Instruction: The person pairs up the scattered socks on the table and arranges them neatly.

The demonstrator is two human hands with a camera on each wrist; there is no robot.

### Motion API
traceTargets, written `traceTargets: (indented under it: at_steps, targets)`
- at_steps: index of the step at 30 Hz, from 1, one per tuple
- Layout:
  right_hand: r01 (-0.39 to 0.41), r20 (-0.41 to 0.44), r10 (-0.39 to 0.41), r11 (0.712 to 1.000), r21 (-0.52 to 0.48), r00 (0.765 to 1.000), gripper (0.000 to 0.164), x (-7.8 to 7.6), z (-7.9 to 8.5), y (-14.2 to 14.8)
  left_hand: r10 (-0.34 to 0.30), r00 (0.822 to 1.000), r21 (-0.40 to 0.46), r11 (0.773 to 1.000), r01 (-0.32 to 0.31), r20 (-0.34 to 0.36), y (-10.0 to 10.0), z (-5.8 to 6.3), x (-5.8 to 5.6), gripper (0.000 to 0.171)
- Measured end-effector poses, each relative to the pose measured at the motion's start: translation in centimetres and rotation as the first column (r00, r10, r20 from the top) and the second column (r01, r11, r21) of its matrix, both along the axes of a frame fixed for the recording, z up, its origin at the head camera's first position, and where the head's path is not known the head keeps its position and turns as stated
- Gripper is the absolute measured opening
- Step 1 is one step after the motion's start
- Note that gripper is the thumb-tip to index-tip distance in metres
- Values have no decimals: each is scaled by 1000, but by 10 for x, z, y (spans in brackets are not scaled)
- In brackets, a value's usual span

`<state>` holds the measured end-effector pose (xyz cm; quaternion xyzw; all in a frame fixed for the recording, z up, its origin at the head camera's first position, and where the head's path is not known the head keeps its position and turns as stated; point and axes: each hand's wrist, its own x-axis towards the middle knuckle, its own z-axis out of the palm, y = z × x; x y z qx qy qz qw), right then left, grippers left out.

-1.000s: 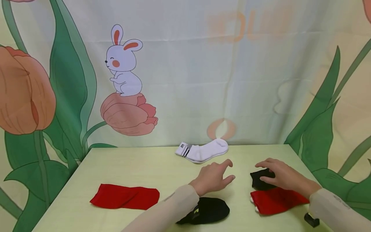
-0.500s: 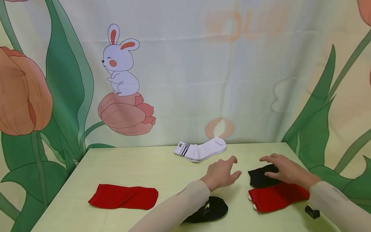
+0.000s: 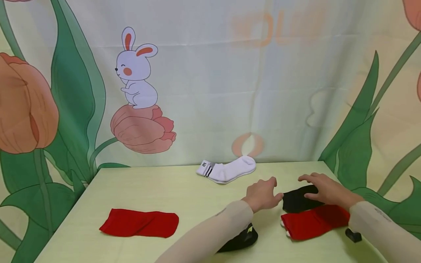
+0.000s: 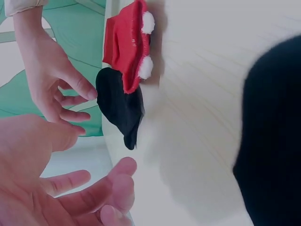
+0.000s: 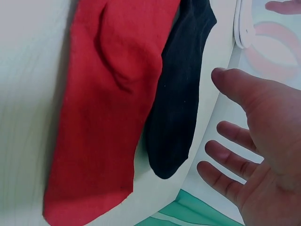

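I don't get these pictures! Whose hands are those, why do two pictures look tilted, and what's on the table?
There's no robot here, just a person's bare left hand and right hand. The wide pictures with the bunny come from a camera worn on the head. The other two come from cameras on the wrists, one on each, so things look close and tilted.

On the table lie socks: a white sock at the back, a left red sock, a front black sock partly hidden by the left sleeve, and a right black sock with a right red sock. Neither hand holds anything.
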<state>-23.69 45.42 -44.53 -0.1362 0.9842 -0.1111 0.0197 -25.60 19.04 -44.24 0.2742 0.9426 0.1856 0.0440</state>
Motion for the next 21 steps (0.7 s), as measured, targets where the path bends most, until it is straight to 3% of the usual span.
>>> traceTargets:
  at_steps: [12,21]
  targets:
    - [-37,-37,39,998,45,999,34,-8,3,14,84,996,-76,994,-83,9,21,-4,-1,35]
    - [-32,-12,33,996,77,999,25,-14,-1,25,135,990,-87,987,-131,32,32,-8,-1,36]
